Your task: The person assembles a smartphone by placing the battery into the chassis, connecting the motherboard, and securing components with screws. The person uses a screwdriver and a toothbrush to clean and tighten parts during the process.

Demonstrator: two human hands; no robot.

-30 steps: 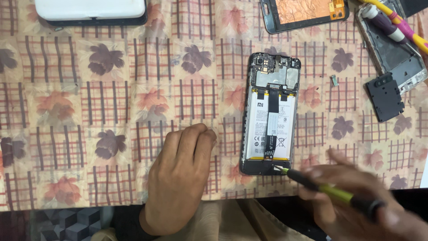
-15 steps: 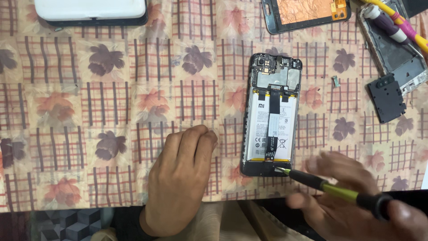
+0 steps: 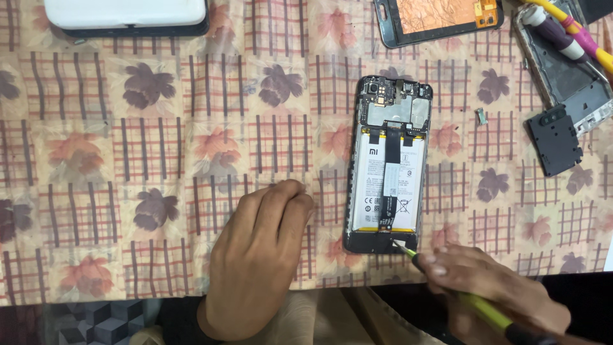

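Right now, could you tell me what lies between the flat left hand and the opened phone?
In the head view, only bare patterned tablecloth separates the left hand from the opened phone.

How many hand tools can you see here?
2: a yellow-green screwdriver in the right hand, tip at the opened phone's bottom end; another tool with a purple-white handle at top right. Others may lie outside the frame.

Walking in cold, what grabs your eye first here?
The opened phone lies back-off in the middle of the flowered tablecloth, its battery bare. The right hand holds a yellow-green tool, tip at the phone's bottom edge, while the left hand rests flat beside it. Loose phone parts sit at the upper right.
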